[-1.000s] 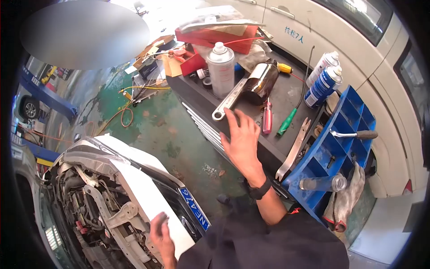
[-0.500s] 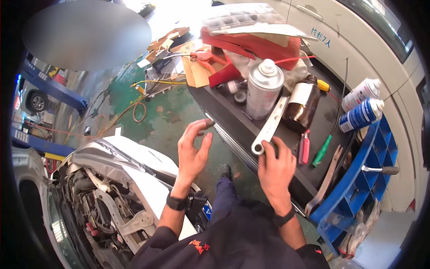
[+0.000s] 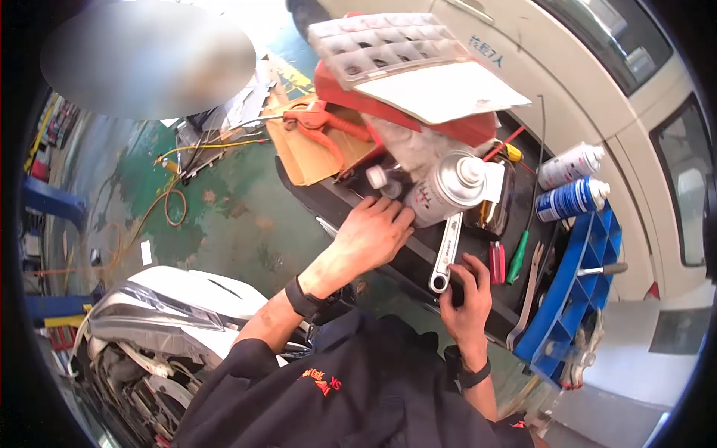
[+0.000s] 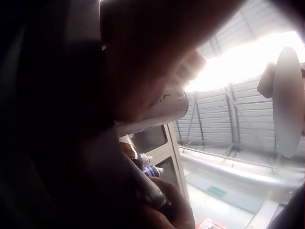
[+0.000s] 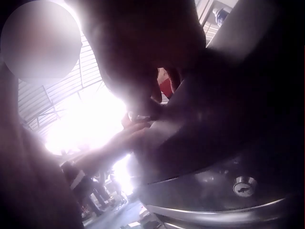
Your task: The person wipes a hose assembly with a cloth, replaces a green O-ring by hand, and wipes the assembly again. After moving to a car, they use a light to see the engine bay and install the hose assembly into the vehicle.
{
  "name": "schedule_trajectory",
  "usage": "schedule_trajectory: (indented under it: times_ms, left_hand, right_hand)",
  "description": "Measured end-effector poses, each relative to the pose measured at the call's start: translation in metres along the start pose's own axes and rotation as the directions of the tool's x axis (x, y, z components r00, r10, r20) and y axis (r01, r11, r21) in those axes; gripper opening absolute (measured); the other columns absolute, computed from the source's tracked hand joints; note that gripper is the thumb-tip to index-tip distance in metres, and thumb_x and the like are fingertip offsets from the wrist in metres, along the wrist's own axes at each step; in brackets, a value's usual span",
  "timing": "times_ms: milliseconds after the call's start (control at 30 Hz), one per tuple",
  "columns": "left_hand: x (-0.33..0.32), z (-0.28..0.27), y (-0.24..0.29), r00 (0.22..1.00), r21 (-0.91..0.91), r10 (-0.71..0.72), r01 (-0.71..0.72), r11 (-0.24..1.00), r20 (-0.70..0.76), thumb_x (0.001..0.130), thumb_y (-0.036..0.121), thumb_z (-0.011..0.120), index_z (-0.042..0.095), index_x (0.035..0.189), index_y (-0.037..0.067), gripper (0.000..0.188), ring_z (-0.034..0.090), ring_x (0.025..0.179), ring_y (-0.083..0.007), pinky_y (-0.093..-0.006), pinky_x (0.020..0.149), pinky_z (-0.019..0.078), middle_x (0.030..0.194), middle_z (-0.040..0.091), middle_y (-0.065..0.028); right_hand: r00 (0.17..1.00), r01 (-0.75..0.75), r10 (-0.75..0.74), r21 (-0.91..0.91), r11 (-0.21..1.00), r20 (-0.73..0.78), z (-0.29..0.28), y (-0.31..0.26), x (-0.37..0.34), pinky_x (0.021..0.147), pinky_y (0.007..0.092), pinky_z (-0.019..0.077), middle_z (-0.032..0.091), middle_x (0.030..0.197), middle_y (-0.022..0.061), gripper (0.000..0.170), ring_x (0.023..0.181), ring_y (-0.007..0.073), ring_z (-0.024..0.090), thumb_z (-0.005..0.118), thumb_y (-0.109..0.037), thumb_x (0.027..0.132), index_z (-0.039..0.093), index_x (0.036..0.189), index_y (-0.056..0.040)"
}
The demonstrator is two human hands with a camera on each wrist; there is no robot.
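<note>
My left hand (image 3: 373, 235) lies over the near edge of the black tool cart (image 3: 306, 190), its fingers at the lower side of a silver spray can (image 3: 441, 198). The can leans to the right in the head view. Its thumb is hidden. At the holed end of a steel wrench (image 3: 442, 275), my right hand (image 3: 469, 302) holds on with thumb and forefinger. The wrench's far end is hidden behind the can. In the left wrist view, the can (image 4: 174, 107) shows past the dark left hand (image 4: 143, 71). The right wrist view is mostly dark.
A brown bottle (image 3: 489, 220), red screwdriver (image 3: 497, 263) and green screwdriver (image 3: 517, 257) lie to the right. Two spray cans stand by a blue compartment rack (image 3: 567, 299). Behind are an orange-handled tool (image 3: 317, 123) and a clear parts box (image 3: 381, 48). A car (image 3: 164, 306) is at left.
My left hand has come up and right to the spray can. My right hand has stayed at the wrench's end since half a second ago. The can leans more; the head view has shifted.
</note>
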State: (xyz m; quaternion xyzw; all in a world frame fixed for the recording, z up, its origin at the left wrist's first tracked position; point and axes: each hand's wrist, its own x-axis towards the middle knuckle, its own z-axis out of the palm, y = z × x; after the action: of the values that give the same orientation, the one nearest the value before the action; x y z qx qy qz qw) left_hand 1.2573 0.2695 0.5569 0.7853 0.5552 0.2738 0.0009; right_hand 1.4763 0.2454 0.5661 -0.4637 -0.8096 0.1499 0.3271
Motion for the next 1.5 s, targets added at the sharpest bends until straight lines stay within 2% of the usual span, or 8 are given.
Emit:
schedule_trajectory:
  times_ms: [300, 433, 667, 733, 967, 1233, 1367, 1500]
  left_hand:
    - [0.008, -0.004, -0.001, 0.993, -0.217, -0.024, 0.049, 0.975, 0.115, 0.081, 0.016, 0.057, 0.047, 0.094, 0.003, 0.021, 0.05, 0.084, -0.0369, -0.0443, 0.073, 0.0395, 0.089, 0.05, -0.0162]
    - [-0.004, -0.011, 0.02, 0.987, -0.202, -0.006, -0.027, 0.979, -0.163, 0.08, 0.008, 0.059, 0.055, 0.1, 0.004, 0.021, 0.053, 0.083, -0.0328, -0.0384, 0.074, 0.0427, 0.088, 0.057, -0.0144]
    - [-0.084, 0.013, 0.227, 0.858, -0.329, -0.431, 0.336, 0.883, -0.28, 0.077, 0.007, 0.062, 0.056, 0.104, 0.005, 0.027, 0.062, 0.067, -0.0298, -0.0379, 0.058, 0.0493, 0.074, 0.062, -0.0131]
    - [-0.119, 0.032, 0.284, 0.806, -0.386, -0.543, 0.435, 0.813, -0.235, 0.079, 0.006, 0.06, 0.052, 0.11, 0.004, 0.032, 0.062, 0.073, -0.0317, -0.0391, 0.061, 0.0492, 0.078, 0.061, -0.016]
    - [-0.252, 0.037, 0.424, 0.33, -0.551, -0.793, 0.583, 0.597, -0.511, 0.079, 0.001, 0.058, 0.043, 0.124, 0.005, 0.047, 0.06, 0.085, -0.0351, -0.0393, 0.069, 0.0493, 0.099, 0.058, -0.0175]
    - [-0.381, 0.036, 0.597, -0.182, -0.313, -0.732, 0.949, 0.045, -0.656, 0.07, 0.003, 0.063, 0.045, 0.125, 0.007, 0.058, 0.059, 0.077, -0.0267, -0.0364, 0.066, 0.0501, 0.086, 0.061, -0.0066]
    - [-0.457, 0.05, 0.686, -0.429, -0.44, -0.571, 0.889, -0.129, -0.7, 0.072, 0.003, 0.062, 0.049, 0.121, 0.007, 0.051, 0.061, 0.078, -0.0272, -0.0373, 0.069, 0.0503, 0.088, 0.062, -0.0087]
    - [-0.561, 0.038, 0.793, -0.654, -0.688, -0.432, 0.719, -0.099, -0.621, 0.077, 0.001, 0.064, 0.049, 0.111, 0.003, 0.037, 0.064, 0.078, -0.0169, -0.0281, 0.065, 0.0516, 0.093, 0.065, -0.0104]
  right_hand:
    - [0.999, -0.044, 0.049, 0.183, 0.982, -0.02, -0.032, 0.004, -0.013, 0.085, 0.0375, 0.0453, 0.048, 0.117, 0.0168, 0.032, 0.098, 0.0299, 0.056, 0.064, 0.002, 0.068, 0.058, 0.099, -0.0018]
    - [1.0, 0.022, -0.02, 0.305, 0.952, -0.007, -0.052, 0.012, -0.045, 0.083, 0.0356, 0.0473, 0.052, 0.113, 0.0165, 0.029, 0.095, 0.029, 0.058, 0.063, 0.002, 0.068, 0.059, 0.097, -0.0021]
    - [0.956, -0.216, -0.094, 0.884, 0.413, 0.277, -0.069, 0.039, -0.117, 0.07, 0.0258, 0.0467, 0.056, 0.104, 0.0119, 0.045, 0.078, 0.0145, 0.055, 0.056, -0.013, 0.087, 0.039, 0.126, 0.0008]
    - [0.915, -0.258, -0.135, 0.811, 0.525, 0.379, -0.08, 0.039, -0.139, 0.062, 0.0211, 0.0438, 0.058, 0.092, 0.0074, 0.032, 0.07, 0.0098, 0.052, 0.055, -0.012, 0.088, 0.049, 0.116, 0.0024]
    - [0.423, -0.385, -0.565, 0.705, 0.595, 0.708, -0.084, 0.004, -0.227, 0.056, 0.0174, 0.0374, 0.059, 0.081, 0.0033, 0.01, 0.063, 0.0053, 0.048, 0.05, -0.006, 0.091, 0.055, 0.094, 0.0022]
    - [-0.212, -0.212, -0.868, 0.845, 0.49, 0.45, -0.095, -0.086, -0.403, 0.054, 0.0225, 0.0408, 0.051, 0.059, 0.0045, 0.013, 0.056, 0.0099, 0.049, 0.069, 0.001, 0.071, 0.057, 0.076, 0.0027]
    - [-0.56, -0.353, -0.798, 0.806, 0.475, 0.225, -0.108, -0.121, -0.503, 0.061, 0.0247, 0.0457, 0.058, 0.069, 0.0048, 0.038, 0.061, 0.0127, 0.054, 0.071, -0.001, 0.068, 0.056, 0.103, 0.0002]
    - [-0.449, -0.026, -0.791, 0.879, 0.477, 0.416, -0.061, -0.131, -0.582, 0.063, 0.0263, 0.046, 0.061, 0.074, 0.0071, 0.03, 0.065, 0.0135, 0.057, 0.063, -0.002, 0.077, 0.056, 0.106, 0.0004]
